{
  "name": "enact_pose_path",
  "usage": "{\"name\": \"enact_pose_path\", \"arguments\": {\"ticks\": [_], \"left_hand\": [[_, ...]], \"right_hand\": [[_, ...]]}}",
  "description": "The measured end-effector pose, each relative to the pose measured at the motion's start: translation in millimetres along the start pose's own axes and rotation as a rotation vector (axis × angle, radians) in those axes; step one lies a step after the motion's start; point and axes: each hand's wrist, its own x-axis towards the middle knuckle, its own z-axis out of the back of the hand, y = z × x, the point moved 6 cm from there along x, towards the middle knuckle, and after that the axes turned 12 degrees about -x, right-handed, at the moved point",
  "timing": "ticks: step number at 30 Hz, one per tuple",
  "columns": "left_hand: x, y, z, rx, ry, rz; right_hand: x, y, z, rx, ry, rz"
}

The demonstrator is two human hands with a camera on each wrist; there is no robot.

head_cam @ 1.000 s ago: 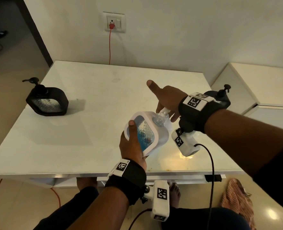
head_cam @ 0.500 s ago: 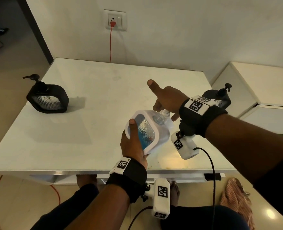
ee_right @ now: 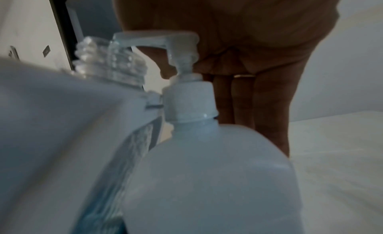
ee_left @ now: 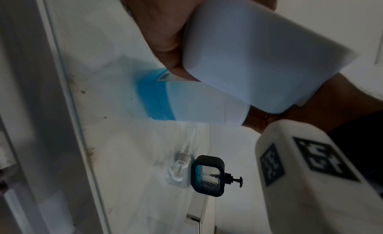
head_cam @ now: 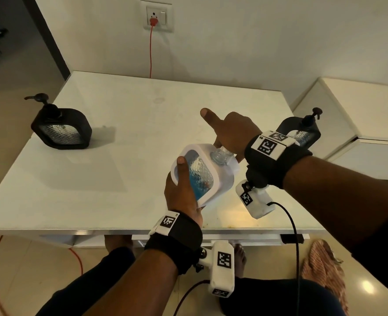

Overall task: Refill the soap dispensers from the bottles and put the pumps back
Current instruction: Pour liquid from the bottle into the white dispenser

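My left hand [head_cam: 183, 192] grips a white dispenser [head_cam: 222, 181] with blue liquid behind its clear window, tilted over the table's [head_cam: 120, 167] front part. Its clear threaded neck [ee_right: 111, 63] is open, with no pump on it. A white refill bottle [ee_right: 207, 180] stands right beside it, the pump head [ee_right: 155, 38] reaching toward that neck. My right hand [head_cam: 231, 131] sits on the pump head, index finger straight, the other fingers curled down behind the pump's stem. A little blue liquid shows in the refill bottle [ee_left: 196, 106]. A loose white pump [ee_left: 180, 165] lies on the table.
One black dispenser [head_cam: 60, 131] with its pump on stands at the table's left edge, another [head_cam: 302, 131] at the right edge behind my right wrist. A white cabinet [head_cam: 359, 115] stands to the right. A red cable hangs from the wall socket [head_cam: 156, 15].
Hardly anything: both hands, the tilted dispenser and the pump stay almost where they were.
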Motion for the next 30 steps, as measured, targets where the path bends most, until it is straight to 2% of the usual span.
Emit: {"name": "enact_pose_path", "arguments": {"ticks": [3, 9, 21, 27, 30], "left_hand": [[-1.4, -1.6, -1.5, -0.002, -0.001, -0.006], [-5.6, -2.7, -2.0, 0.007, 0.004, 0.005], [-6.2, 0.0, -2.9, 0.01, 0.006, 0.004], [-7.7, -3.0, -1.1, 0.011, -0.002, 0.001], [-7.8, -1.2, -1.5, 0.012, 0.004, 0.012]], "right_hand": [[0.9, 0.4, -0.4, -0.005, -0.005, 0.008], [4.4, 0.5, 0.2, 0.069, 0.11, 0.007], [11.6, -2.1, -4.1, -0.079, -0.093, 0.022], [9.9, -1.1, 1.7, 0.036, 0.064, 0.027], [10.6, 0.5, 2.1, -0.005, 0.042, 0.032]]}}
